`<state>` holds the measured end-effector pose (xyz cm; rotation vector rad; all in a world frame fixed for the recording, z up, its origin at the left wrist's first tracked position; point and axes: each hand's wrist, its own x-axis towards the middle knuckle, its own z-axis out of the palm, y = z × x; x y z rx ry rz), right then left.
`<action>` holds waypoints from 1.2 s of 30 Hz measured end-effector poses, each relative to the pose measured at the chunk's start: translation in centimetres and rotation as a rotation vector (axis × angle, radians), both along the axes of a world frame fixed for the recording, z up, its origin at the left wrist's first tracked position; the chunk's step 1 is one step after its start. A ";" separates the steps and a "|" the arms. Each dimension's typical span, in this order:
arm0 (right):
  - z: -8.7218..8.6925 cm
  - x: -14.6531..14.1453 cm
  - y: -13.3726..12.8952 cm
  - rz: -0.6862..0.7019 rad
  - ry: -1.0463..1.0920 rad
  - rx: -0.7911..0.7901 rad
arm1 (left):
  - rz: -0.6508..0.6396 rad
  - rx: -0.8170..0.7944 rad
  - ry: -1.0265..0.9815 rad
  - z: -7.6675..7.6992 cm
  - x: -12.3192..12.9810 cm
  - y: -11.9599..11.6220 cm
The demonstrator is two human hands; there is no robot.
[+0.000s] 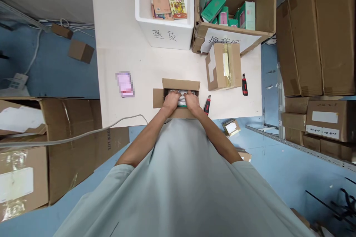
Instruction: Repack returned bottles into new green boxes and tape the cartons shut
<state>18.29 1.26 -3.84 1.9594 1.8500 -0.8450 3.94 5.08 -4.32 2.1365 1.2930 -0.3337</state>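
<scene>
A small cardboard box (181,83) lies with its flaps spread at the table's front edge, close to my body. Both hands reach into its opening. My left hand (171,100) is closed at the left side of a clear plastic-wrapped item (182,98) inside. My right hand (192,100) is closed at the item's right side, its fingertips near those of the left. A bit of green shows below the wrapping. What the item is cannot be made out. Beside the box on the right lies a red and black box cutter (207,104).
A taped carton (219,67) and a second cutter (244,85) are at the right. Behind stand a white foam bin (167,34) with booklets and a large carton (264,11) of green boxes. A blurred pink item (125,84) and a cable (111,126) are left.
</scene>
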 end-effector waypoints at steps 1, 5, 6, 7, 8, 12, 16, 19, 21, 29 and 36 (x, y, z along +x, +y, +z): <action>0.2 0.1 -0.1 0.007 0.000 -0.002 | 0.005 -0.011 -0.009 0.0 0.0 0.0; 1.3 0.1 -1.2 0.018 -0.006 0.007 | -0.008 -0.011 -0.048 0.5 -0.3 -0.3; 1.6 0.1 -1.5 0.019 -0.006 0.009 | -0.014 -0.009 -0.049 0.8 -0.4 -0.4; 2.0 0.0 -1.7 0.019 -0.004 0.008 | -0.019 -0.010 -0.048 1.1 -0.5 -0.5; 2.5 0.0 -1.9 0.018 0.000 0.004 | -0.024 -0.014 -0.047 1.6 -0.6 -0.5; 4.9 0.6 -1.8 -0.006 0.037 0.040 | -0.040 0.000 -0.098 4.4 -0.8 0.0; 8.0 2.0 0.5 -0.050 0.080 0.239 | -0.018 0.132 -0.182 8.1 -0.5 3.0; 9.7 3.1 4.3 -0.069 0.089 0.405 | 0.021 0.268 -0.238 9.4 0.5 7.2; 10.0 3.5 7.3 -0.082 0.076 0.448 | 0.043 0.326 -0.256 9.1 1.3 10.4; 4.8 2.5 14.8 -0.113 0.074 0.235 | -0.018 0.192 -0.023 3.4 2.7 16.7; 2.0 4.3 14.7 -0.108 0.091 0.100 | 0.055 0.032 -0.038 1.2 1.2 16.3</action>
